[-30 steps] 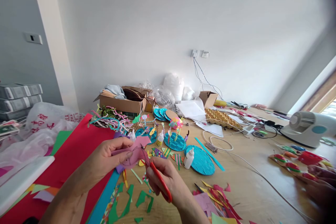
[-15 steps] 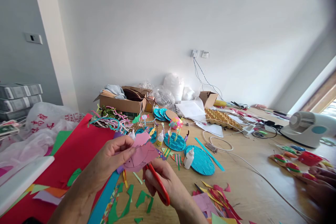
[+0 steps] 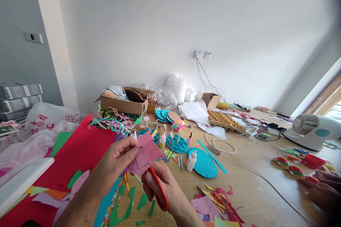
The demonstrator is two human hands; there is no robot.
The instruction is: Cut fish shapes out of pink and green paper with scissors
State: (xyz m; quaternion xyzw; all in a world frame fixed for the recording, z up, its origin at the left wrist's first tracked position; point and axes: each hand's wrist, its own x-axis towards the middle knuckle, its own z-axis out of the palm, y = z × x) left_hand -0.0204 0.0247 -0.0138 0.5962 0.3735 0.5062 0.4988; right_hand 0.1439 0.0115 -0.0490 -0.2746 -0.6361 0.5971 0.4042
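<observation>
1. Pink paper [image 3: 147, 153], one, at centre (clock directions from here): held above the surface [image 3: 247, 181]; fish outlines drawn, paper margin attached, so cutting looks incomplete.
2. Left hand [image 3: 113, 159], at 8 o'clock: pinching the paper's edge between thumb and fingers.
3. Right hand [image 3: 166, 182], at 5 o'clock: grasping red-handled scissors [image 3: 163, 198]; blades mostly hidden, bite cannot be told.
4. Pink cutout [image 3: 79, 183], at 8 o'clock: separated, lying over red sheet [image 3: 77, 154].
5. Marked pink piece [image 3: 204, 205], at 4 o'clock: drawn outline, apparently uncut.
6. Green offcuts [image 3: 130, 204], at 7 o'clock: loose.
</observation>
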